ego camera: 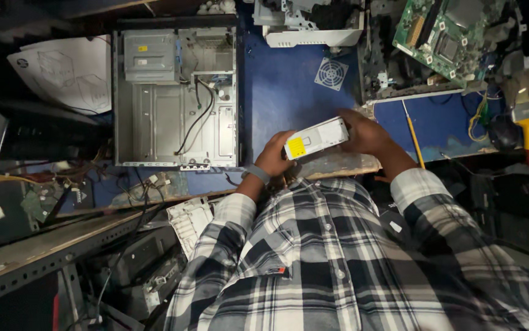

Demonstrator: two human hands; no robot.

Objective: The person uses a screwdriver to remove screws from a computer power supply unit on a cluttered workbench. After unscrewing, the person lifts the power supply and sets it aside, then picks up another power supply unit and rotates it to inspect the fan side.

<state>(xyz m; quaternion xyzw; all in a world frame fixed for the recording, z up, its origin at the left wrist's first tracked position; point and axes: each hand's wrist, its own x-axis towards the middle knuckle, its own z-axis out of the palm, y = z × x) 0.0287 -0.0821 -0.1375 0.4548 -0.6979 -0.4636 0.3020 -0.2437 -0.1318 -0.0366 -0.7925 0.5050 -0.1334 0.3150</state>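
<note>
Both of my hands hold a flat white rectangular drive unit [317,138] with a yellow label at its left end, just above the near edge of the blue workbench [289,92]. My left hand [273,154] grips the left end by the label. My right hand [366,130] wraps the right end. An opened grey computer case [175,98] lies on its side to the left of my hands, with black cables running inside it and a metal drive cage in its upper part.
A green circuit board [445,34] and dismantled parts sit at the back right. A small white fan [331,73] lies on the bench. A yellow-handled screwdriver [413,132] and a paintbrush [527,119] lie to the right. Cables, brackets and a white panel [191,220] crowd the lower left.
</note>
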